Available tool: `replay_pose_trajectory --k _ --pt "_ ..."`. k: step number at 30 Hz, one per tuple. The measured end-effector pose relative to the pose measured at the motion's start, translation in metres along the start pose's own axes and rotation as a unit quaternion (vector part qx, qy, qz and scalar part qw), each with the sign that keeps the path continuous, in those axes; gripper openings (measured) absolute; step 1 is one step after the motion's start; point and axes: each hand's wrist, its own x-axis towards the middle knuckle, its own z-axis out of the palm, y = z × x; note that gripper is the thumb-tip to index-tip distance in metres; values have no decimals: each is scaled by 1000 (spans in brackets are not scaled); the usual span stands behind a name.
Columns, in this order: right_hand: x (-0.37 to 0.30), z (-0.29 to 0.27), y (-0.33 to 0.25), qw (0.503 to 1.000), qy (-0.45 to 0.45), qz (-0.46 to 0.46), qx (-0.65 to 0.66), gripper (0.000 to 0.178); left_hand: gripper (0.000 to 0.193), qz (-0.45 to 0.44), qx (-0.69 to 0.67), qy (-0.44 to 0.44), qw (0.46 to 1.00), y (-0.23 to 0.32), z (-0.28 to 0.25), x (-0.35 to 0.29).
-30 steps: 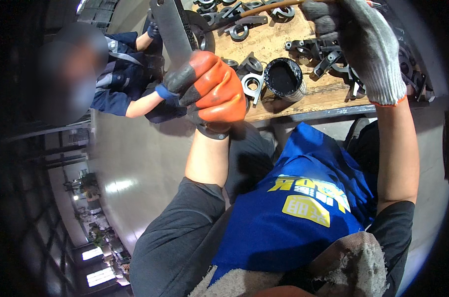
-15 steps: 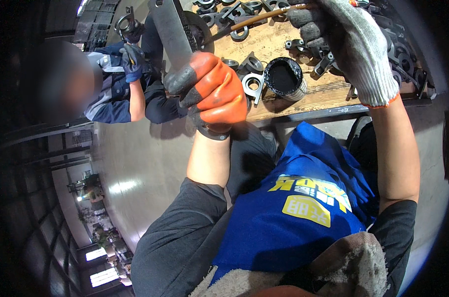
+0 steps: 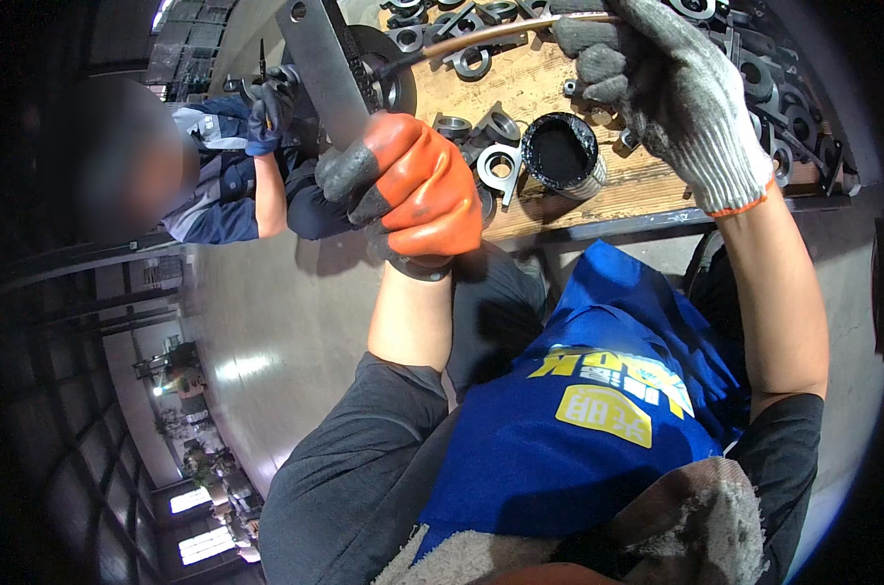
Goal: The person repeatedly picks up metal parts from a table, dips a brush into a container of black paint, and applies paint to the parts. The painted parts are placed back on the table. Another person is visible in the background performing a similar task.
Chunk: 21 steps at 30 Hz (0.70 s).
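Observation:
My left hand [image 3: 413,190], in an orange glove with dark fingertips, is closed around the lower end of a dark metal bracket [image 3: 327,73]. This part has a flat plate with a hole near its top and a round ring on its right side. In my right hand [image 3: 671,102], gloved in grey and white knit, is a thin paintbrush [image 3: 481,41] with a brown handle. Its dark tip points left and meets the bracket near the ring; exact contact is hard to make out. Below the brush stands an open can [image 3: 586,183] of black paint, its rim smeared black.
Many dark ring-shaped brackets [image 3: 801,125] lie on the wooden tabletop [image 3: 520,88], at the back and right. One pale-faced ring part [image 3: 499,168] sits left of the can. A co-worker [image 3: 232,166] at the left holds a dark part. The table's metal edge [image 3: 647,222] runs before me.
The brush and my right hand have shifted left and slightly down, bringing the tip to the ring. The bracket has moved a little left. The co-worker's part has turned and dropped lower.

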Motion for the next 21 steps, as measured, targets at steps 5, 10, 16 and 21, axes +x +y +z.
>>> replay_pose_trajectory --k 5,10,16,21 --pt "0 -4 -1 1000 5 0 14 35 19 -6 12 -3 1000 3 1 -3" --pt "0 -9 -2 999 18 -2 32 35 13 -6 32 9 999 4 2 -3" --pt "11 -19 -12 996 38 -32 71 34 14 -28 66 8 997 11 0 -4" --pt "25 -47 -37 977 28 -75 196 34 26 22 293 166 941 22 3 -15"
